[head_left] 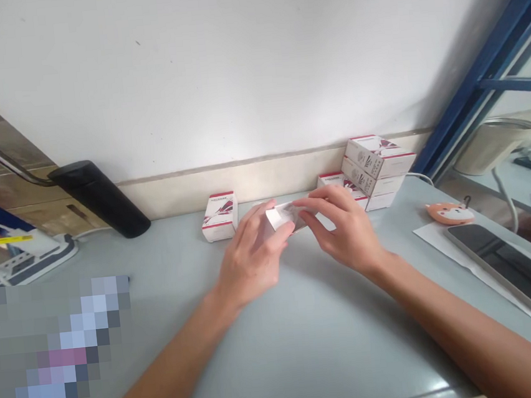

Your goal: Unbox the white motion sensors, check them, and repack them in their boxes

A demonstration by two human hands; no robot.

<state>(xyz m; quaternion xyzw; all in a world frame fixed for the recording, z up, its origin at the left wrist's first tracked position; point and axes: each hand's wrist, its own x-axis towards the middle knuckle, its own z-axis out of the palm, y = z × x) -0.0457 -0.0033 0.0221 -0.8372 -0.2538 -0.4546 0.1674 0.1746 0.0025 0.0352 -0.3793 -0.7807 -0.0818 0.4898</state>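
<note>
Between my two hands is a small white cardboard box (282, 215), raised just over the grey desk, with its near end open and its pale inside showing. My left hand (252, 256) wraps round its left side, thumb along the front. At the box's right part, my right hand (343, 229) pinches a flap or edge with thumb and forefinger; the exact spot is partly hidden. A red-and-white box (220, 217) stands left of my left hand. Behind my right hand, similar boxes (377, 166) are stacked against the wall.
A black cylinder flask (101, 199) and a power strip (29, 259) are at the left. On the right lie a phone (511, 269), a sheet of paper (431, 239) and an orange animal-face item (449, 212). A blue metal frame (470, 85) rises behind them. The near-left area is pixelated.
</note>
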